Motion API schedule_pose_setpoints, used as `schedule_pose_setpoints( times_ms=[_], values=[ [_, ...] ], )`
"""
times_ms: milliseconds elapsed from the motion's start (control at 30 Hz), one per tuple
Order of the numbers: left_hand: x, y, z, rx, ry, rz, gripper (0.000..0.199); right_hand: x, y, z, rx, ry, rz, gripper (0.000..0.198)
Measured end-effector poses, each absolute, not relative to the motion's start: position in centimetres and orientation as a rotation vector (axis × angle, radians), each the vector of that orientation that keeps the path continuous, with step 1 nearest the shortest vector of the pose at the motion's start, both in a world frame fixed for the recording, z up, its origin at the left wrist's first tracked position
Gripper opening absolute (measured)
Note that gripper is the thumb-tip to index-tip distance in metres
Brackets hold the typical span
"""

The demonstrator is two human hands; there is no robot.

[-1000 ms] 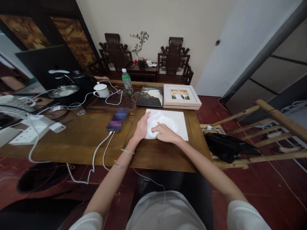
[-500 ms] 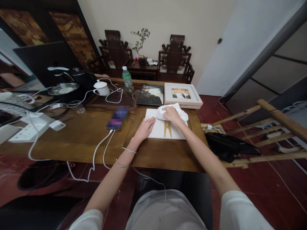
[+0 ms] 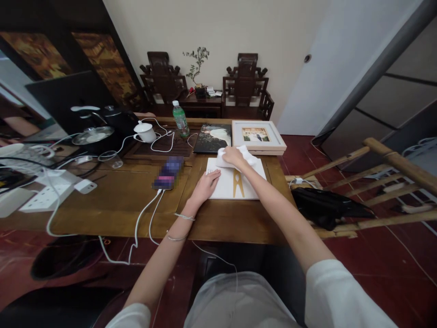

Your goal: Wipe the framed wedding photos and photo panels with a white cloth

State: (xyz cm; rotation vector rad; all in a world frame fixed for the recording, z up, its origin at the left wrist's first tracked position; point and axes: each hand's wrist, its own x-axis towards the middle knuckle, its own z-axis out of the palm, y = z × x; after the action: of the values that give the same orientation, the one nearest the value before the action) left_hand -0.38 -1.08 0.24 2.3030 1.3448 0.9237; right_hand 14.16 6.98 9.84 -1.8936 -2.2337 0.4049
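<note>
In the head view a flat white panel [image 3: 223,189] lies on the wooden table. It bears a gold clothespin-like shape [image 3: 241,189] and small marks near its left side. My right hand [image 3: 232,156] is closed on a bunched white cloth [image 3: 251,160], pressed over the far part of the panel. My left hand [image 3: 206,184] rests flat on the panel's left edge with the fingers stretched out. Just behind the panel are a dark photo panel [image 3: 213,139] showing a white dress and a light framed picture [image 3: 261,136].
A phone [image 3: 167,173] with white cables lies left of the panel. Farther left are a green-labelled bottle [image 3: 180,119], a lidded white cup [image 3: 145,132], a clear plastic cup [image 3: 112,159], a kettle [image 3: 118,118] and a power strip [image 3: 48,196]. A bamboo rack [image 3: 341,182] stands at the right.
My right hand has slid the white cloth to the left across the far part of the panel, uncovering its far right corner. My left hand stays at the left edge. The view has shifted slightly.
</note>
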Motion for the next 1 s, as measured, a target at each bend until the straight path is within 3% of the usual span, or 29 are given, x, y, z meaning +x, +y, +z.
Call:
schedule_pose_setpoints(
  times_ms=[267,600,767,1000],
  values=[
    [-0.3,-1.2,0.4,2.281,1.352,0.897,0.033,25.5,4.7,10.1,-2.04,-2.142,0.257,0.039],
    [0.0,-1.3,0.4,2.247,1.367,0.907,0.032,27.7,-9.6,8.4,-1.474,-2.524,0.385,0.017],
    [-0.1,-1.1,0.2,2.221,1.352,0.926,0.032,27.3,-6.5,8.8,-1.515,-2.463,0.419,0.019],
    [-0.2,-1.3,0.4,2.223,1.354,0.926,0.031,25.4,3.5,8.4,-1.752,-2.271,0.244,0.036]
  ],
)
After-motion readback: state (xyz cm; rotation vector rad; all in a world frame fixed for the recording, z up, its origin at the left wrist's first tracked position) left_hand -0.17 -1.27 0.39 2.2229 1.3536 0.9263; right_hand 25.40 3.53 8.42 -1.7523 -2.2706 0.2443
